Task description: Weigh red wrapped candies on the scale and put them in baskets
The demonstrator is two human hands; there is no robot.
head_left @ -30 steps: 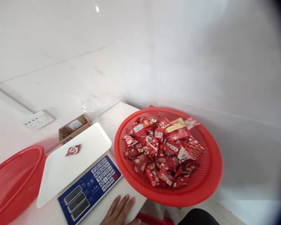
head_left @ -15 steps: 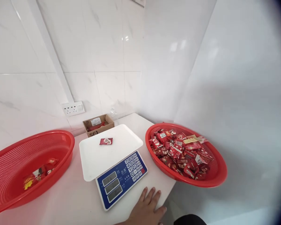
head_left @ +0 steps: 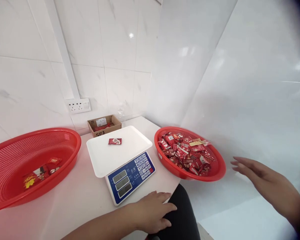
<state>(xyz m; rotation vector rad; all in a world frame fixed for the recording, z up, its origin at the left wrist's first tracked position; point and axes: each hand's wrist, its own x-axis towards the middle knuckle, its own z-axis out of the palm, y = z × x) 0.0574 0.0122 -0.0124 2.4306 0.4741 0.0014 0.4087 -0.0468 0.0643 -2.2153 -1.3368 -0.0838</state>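
My left hand (head_left: 153,211) lies over the near edge of the table, its fingers spread and nothing in them. It is just below a blue-and-white digital scale (head_left: 131,171) with a keypad and three small displays. One red wrapped candy (head_left: 115,141) rests on the scale's white pan (head_left: 102,161). Out to the right, my right hand (head_left: 267,183) hangs in the air with fingers stretched and holds nothing. Nearest to it is a red plastic basket (head_left: 221,173), apart from the fingertips, with many red wrapped candies (head_left: 183,153) inside.
At the left stands a second red basket (head_left: 73,156), with a few packets (head_left: 41,173) at its bottom. A small open cardboard box (head_left: 105,125) sits behind the scale by the tiled wall. The wall has a power socket (head_left: 78,106). My dark-clothed leg (head_left: 183,213) is below the table edge.
My right hand has come into view at the right. More of my left forearm shows, and that hand has turned toward the table edge. The view has shifted; the candy stays on the pan.
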